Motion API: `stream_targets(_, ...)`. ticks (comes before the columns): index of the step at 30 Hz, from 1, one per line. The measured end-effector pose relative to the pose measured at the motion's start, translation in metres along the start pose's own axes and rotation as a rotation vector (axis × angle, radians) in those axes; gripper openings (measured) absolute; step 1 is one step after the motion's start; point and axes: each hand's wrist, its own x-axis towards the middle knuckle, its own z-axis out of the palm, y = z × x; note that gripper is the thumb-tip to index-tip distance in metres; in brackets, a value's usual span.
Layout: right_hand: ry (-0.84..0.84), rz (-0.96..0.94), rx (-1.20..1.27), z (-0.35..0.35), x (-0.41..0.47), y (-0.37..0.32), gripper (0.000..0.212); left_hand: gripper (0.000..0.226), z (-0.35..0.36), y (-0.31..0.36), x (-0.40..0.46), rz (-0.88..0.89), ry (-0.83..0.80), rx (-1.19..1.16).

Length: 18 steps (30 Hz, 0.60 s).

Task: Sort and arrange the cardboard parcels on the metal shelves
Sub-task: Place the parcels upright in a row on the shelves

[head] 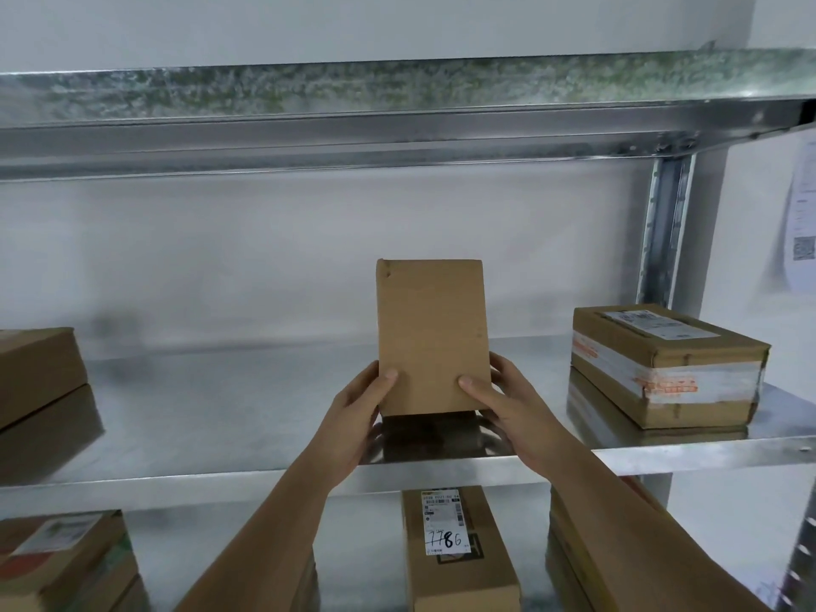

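A plain brown cardboard parcel (432,329) stands upright on its short end on the middle metal shelf (221,417). My left hand (357,413) grips its lower left edge, thumb on the front face. Opposite it, my right hand (503,404) grips the lower right edge the same way. The parcel's bottom edge meets the shelf surface, which reflects it.
A taped parcel with a label (666,364) lies at the shelf's right end, another parcel (35,373) at the left edge. Below are a labelled parcel marked 7786 (455,549) and more boxes (66,563). An upper shelf beam (353,134) and right upright post (666,227) bound the bay.
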Motion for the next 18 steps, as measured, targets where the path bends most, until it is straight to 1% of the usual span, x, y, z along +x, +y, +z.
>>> stream_targets(2, 0.008, -0.013, 0.012, 0.0000, -0.0002, 0.0001, 0.067, 0.038, 0.0012, 0.0001, -0.0012, 0.030, -0.023, 0.024)
stream_targets(4, 0.011, -0.017, 0.008, -0.0005, 0.0001, 0.0006, 0.059, 0.033, 0.0002, 0.0001, -0.0018, 0.028, -0.032, 0.023)
stream_targets(6, 0.010, -0.018, 0.000, -0.0001, 0.0002, 0.0007, 0.060, 0.033, -0.0012, 0.0004, -0.0016, 0.020, -0.041, 0.010)
stream_targets(9, 0.011, -0.015, -0.018, -0.0003, 0.0000, 0.0004, 0.067, 0.031, 0.0001, 0.0016, -0.0029, 0.024, -0.053, -0.013)
stream_targets(13, 0.001, -0.017, -0.006, -0.0001, -0.0001, -0.0001, 0.059, 0.028, -0.0002, 0.0022, -0.0032, 0.018, -0.055, -0.008)
stream_targets(18, 0.009, -0.003, -0.018, -0.0003, 0.0008, 0.0001, 0.061, 0.024, 0.0001, 0.0021, -0.0024, 0.029, -0.070, 0.018)
